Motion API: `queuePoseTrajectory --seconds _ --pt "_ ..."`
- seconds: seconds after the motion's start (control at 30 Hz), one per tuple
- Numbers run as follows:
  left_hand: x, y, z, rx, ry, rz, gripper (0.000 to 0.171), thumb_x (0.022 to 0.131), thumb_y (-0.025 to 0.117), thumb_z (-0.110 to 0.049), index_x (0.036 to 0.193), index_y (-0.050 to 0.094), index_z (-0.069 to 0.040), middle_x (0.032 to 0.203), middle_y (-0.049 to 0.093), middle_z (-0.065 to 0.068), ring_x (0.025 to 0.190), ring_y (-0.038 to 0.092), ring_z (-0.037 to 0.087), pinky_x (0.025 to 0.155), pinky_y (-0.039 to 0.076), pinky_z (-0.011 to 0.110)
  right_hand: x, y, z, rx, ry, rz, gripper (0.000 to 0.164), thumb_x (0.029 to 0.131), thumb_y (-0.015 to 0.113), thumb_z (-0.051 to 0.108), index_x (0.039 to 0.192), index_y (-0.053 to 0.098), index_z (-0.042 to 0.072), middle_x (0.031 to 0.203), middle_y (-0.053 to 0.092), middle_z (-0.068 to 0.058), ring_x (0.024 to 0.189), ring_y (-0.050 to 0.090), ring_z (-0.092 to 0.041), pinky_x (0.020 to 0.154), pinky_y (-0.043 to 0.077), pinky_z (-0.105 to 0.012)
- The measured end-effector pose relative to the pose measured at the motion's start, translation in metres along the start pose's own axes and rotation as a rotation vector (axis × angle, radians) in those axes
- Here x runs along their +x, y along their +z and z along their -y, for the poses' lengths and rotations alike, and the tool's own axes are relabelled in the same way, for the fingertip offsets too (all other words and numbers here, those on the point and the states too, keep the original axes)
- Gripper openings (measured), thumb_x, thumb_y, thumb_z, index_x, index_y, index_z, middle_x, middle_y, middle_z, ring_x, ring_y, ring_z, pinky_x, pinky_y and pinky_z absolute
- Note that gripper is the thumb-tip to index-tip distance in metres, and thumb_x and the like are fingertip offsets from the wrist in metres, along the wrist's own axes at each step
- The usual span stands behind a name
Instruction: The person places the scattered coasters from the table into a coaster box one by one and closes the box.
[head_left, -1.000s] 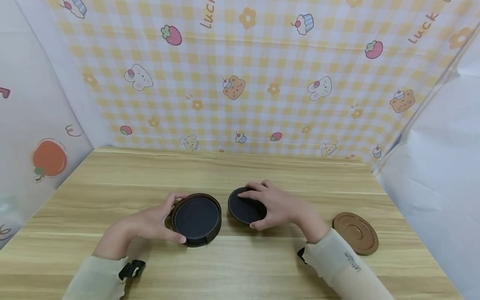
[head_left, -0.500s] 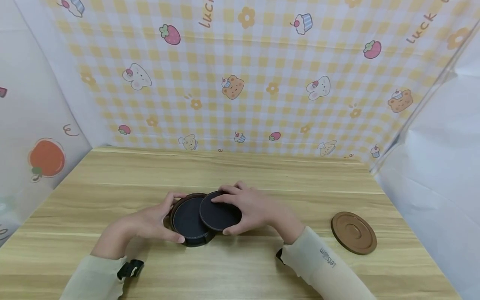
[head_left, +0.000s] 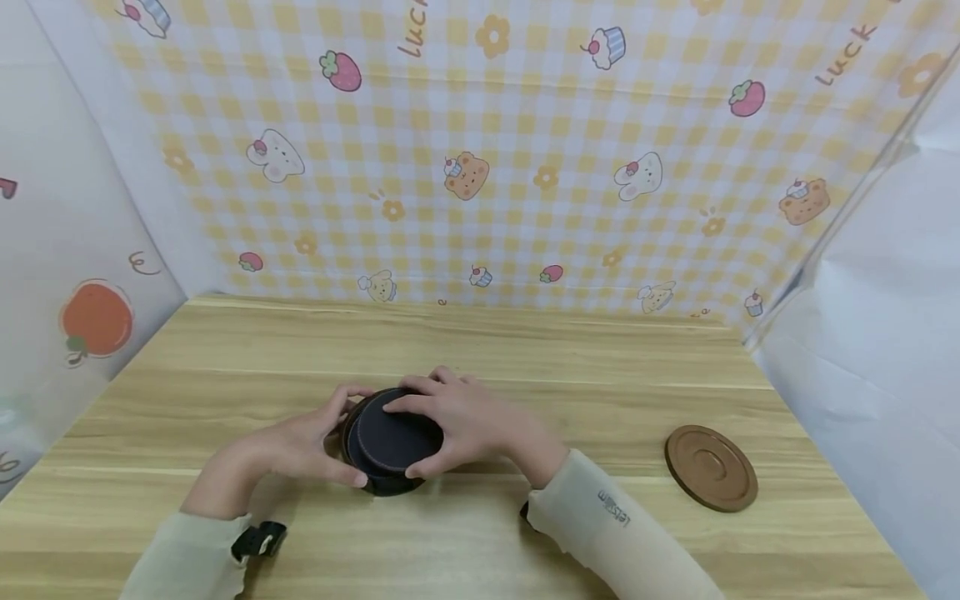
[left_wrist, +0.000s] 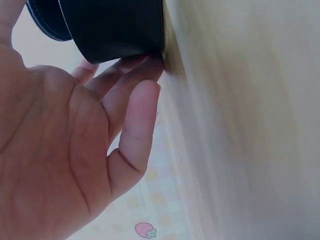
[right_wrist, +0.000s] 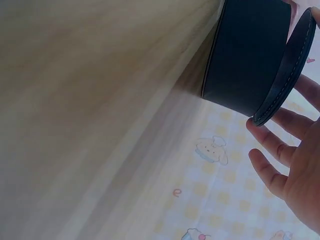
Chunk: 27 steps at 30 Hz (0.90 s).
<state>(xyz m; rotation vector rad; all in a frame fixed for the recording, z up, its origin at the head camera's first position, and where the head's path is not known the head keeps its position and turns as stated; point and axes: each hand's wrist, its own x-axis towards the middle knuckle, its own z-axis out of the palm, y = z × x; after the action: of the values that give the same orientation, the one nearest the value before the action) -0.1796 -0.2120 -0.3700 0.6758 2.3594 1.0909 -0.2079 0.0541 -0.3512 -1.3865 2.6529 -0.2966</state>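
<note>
A round black leather coaster (head_left: 399, 432) with stitched edging is pinched in my right hand (head_left: 476, 421). It lies tilted over the mouth of a round black coaster holder (head_left: 393, 486), one side raised off the rim, as the right wrist view shows on the coaster (right_wrist: 290, 70) and holder (right_wrist: 245, 55). Around the holder's left side, my left hand (head_left: 303, 447) grips with the thumb in front and fingers behind. Another dark coaster inside the holder shows as a thin crescent at left. In the left wrist view, fingers touch the holder wall (left_wrist: 117, 30).
A brown round disc (head_left: 711, 468) with a ringed centre lies flat at the right of the wooden table (head_left: 480, 550). Behind the table hangs a yellow checked cloth (head_left: 510, 225); white sheets (head_left: 877, 333) stand at the sides.
My right hand has carried the coaster leftward, from beside the holder to over its top, covering most of it. The left hand has kept its grip on the holder.
</note>
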Motion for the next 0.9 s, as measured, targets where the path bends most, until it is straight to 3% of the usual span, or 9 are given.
queuePoseTrajectory --seconds 0.37,0.63,0.9 --pt "-0.001 -0.008 0.000 -0.055 -0.021 0.056 0.102 0.081 0.083 -0.030 0.150 0.011 -0.009 0.152 0.029 0.035 0.141 0.028 0.056 0.106 0.027 0.073 0.014 0.003 0.007 -0.062 -0.019 0.023 0.074 0.081 0.069 0.064 0.146 0.047 0.036 0.157 0.038 0.001 0.130 0.041 -0.019 0.098 0.045 -0.046" --pt "0.001 -0.012 0.005 -0.125 -0.017 0.110 0.097 0.084 0.080 -0.026 0.150 0.010 -0.013 0.153 0.028 0.033 0.139 0.031 0.058 0.106 0.028 0.072 0.018 0.006 0.009 -0.088 -0.007 0.019 0.076 0.079 0.070 0.066 0.146 0.047 0.037 0.157 0.037 0.003 0.132 0.040 -0.020 0.100 0.044 -0.049" --pt "0.000 -0.012 0.011 -0.129 0.004 0.107 0.093 0.086 0.079 -0.026 0.150 0.012 -0.015 0.155 0.032 0.029 0.137 0.033 0.059 0.107 0.028 0.072 0.013 0.006 0.004 -0.006 -0.007 0.030 0.077 0.082 0.072 0.061 0.148 0.046 0.032 0.160 0.035 0.001 0.135 0.038 -0.022 0.102 0.046 -0.045"
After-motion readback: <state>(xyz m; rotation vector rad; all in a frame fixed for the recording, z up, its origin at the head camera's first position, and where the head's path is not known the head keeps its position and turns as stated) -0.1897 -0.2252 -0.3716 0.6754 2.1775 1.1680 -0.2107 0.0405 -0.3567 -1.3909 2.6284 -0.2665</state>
